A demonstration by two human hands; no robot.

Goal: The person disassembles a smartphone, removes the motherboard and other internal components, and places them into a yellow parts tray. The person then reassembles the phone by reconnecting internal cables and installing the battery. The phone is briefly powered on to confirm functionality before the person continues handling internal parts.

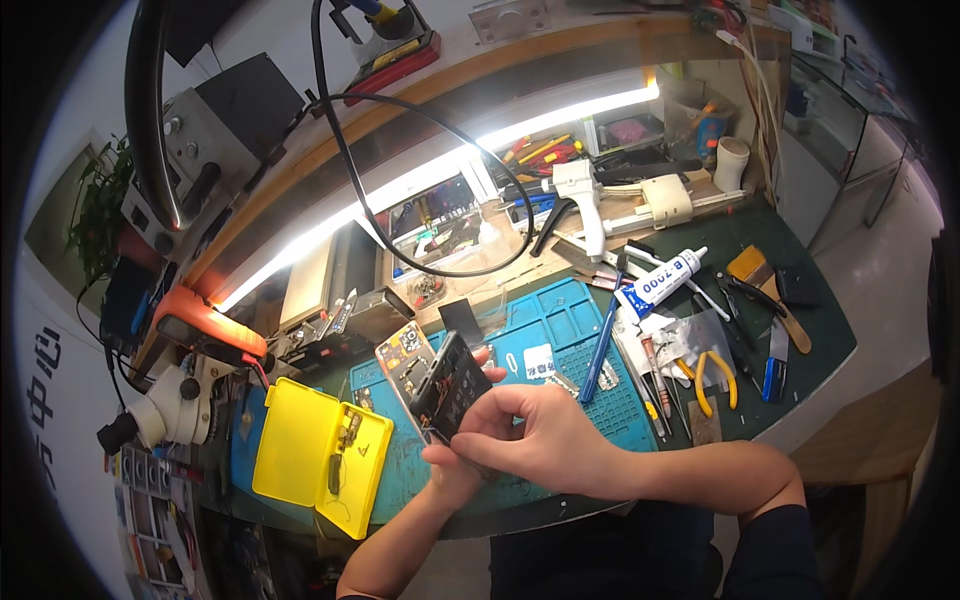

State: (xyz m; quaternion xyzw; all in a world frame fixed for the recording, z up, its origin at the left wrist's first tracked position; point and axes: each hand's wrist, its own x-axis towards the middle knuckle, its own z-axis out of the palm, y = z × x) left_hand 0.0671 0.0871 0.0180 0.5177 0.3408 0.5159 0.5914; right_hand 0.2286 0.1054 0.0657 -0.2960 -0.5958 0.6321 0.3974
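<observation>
An opened smartphone (447,390) is tilted up above the mat, its dark inner side with a battery showing. My left hand (457,480) grips it from below and behind, with fingertips showing past its right edge. Against the phone's left side is a lighter panel with small parts (404,352); I cannot tell whether the two are joined. My right hand (550,435) is closed in a pinch at the phone's lower right edge. Whatever lies between its thumb and finger is hidden. Under both hands is a blue repair mat (545,315).
Left of the hands lies an open yellow box (292,440) with small parts inside. To the right are a glue tube (660,283), a blue pen-like tool (603,350), yellow-handled pliers (716,385) and a brush (765,285). A black cable (360,190) loops above the bench. A microscope (165,400) stands left.
</observation>
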